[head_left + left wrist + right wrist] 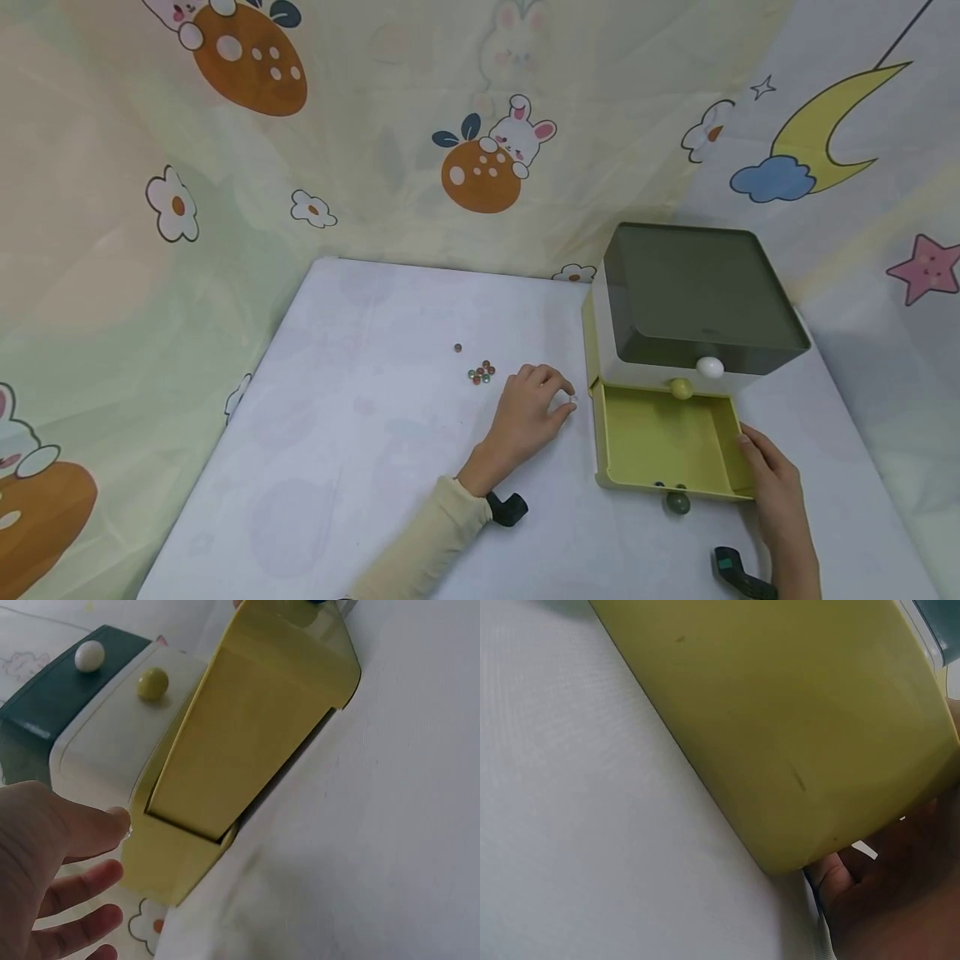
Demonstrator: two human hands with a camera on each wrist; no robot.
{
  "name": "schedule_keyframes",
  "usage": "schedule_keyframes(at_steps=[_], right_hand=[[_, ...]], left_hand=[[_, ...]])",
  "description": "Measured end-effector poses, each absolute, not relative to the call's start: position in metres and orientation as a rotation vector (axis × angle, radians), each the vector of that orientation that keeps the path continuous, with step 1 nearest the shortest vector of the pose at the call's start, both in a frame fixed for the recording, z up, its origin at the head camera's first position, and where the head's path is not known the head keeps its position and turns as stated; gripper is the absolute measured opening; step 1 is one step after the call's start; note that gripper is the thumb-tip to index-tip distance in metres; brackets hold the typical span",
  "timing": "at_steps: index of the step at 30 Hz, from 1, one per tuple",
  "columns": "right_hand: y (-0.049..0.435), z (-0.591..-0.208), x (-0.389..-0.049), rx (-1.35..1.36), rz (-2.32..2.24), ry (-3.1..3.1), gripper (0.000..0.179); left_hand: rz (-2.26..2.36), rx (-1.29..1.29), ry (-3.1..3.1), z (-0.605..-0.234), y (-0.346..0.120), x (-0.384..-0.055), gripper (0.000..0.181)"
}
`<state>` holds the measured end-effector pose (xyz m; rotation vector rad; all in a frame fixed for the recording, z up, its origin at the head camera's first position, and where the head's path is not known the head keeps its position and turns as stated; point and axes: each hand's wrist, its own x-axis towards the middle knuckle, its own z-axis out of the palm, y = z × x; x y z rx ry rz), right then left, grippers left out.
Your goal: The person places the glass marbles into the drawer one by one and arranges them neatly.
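Note:
My left hand (528, 417) pinches a tiny clear, whitish piece (573, 401) between thumb and index finger, just left of the pulled-out drawer. In the left wrist view only a glint of that piece (128, 834) shows at the thumb tip, too small to tell its kind. The yellow-green drawer (652, 433) stands out of the front of a small cabinet (705, 292). At the drawer's front right corner, my right hand (780, 479) grips its side wall, thumb over the rim. Those fingers are partly hidden behind the drawer in the right wrist view.
Several small brown and greenish beads (482, 372) lie in a cluster left of my left hand, with one brown bead (457, 347) apart behind them. A dark green knob (678, 502) sticks out from the drawer front. White (709, 367) and yellow-green (681, 388) knobs sit above.

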<state>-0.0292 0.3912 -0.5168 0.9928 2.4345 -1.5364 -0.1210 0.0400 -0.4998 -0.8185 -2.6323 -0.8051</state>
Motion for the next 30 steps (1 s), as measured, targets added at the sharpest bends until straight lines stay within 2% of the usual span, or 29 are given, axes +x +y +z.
schedule_keyframes(at_steps=[15, 30], right_hand=[[0.391, -0.517, -0.03, 1.001, -1.544, 2.423, 0.071], [0.39, -0.517, -0.032, 1.045, -1.556, 2.4, 0.071]], left_hand=[[-0.692, -1.06, -2.58, -0.496, 0.074, -0.122, 0.013], [-0.559, -1.14, -2.533, -0.501, 0.101, -0.121, 0.015]])
